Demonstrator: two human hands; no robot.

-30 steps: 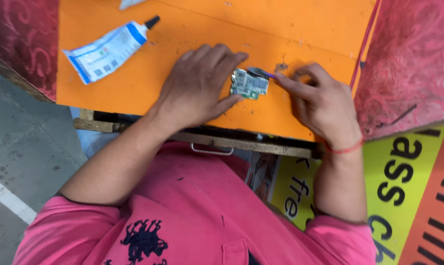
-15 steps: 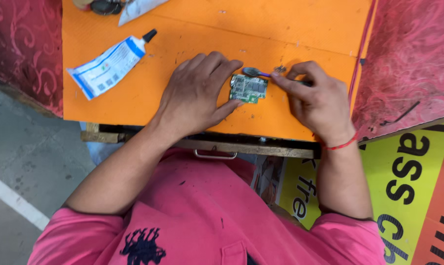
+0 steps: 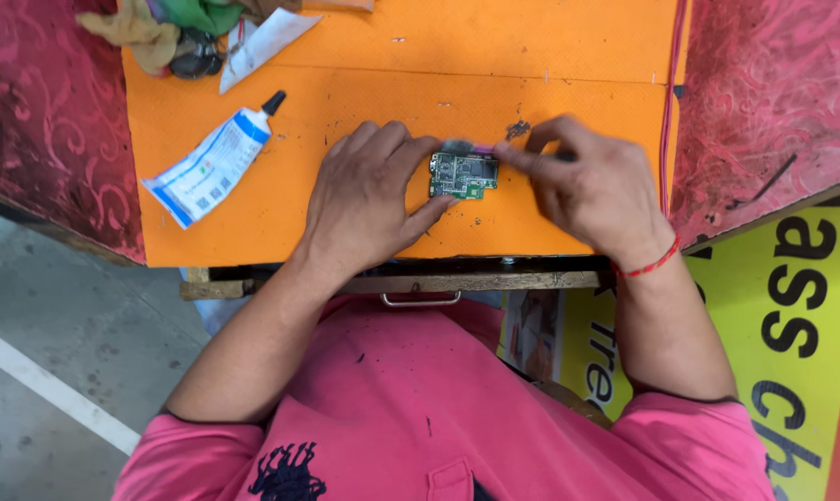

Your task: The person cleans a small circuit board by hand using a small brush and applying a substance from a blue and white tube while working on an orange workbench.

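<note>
Orange counter (image 3: 568,56): flat work surface, wooden edge w/ metal drawer pull (image 3: 421,299) at the near side, patterned red panels to L and R. Person in pink shirt leans over it. Left hand (image 3: 369,199): palm down on counter, fingers spread, fingertips and thumb pressed against the left edge of the circuit board, pinning it; not closed around anything. Right hand (image 3: 591,190): pinched shut on a thin purple-handled tool (image 3: 471,147), tip blurred, resting at board's top edge. White-and-blue tube (image 3: 214,162), black cap, lies diagonally at counter's left, well apart from hands. Rag pile (image 3: 155,28) at far-left corner. Circuit board (image 3: 463,175): small, green, flat on counter centre, between both hands.
</note>
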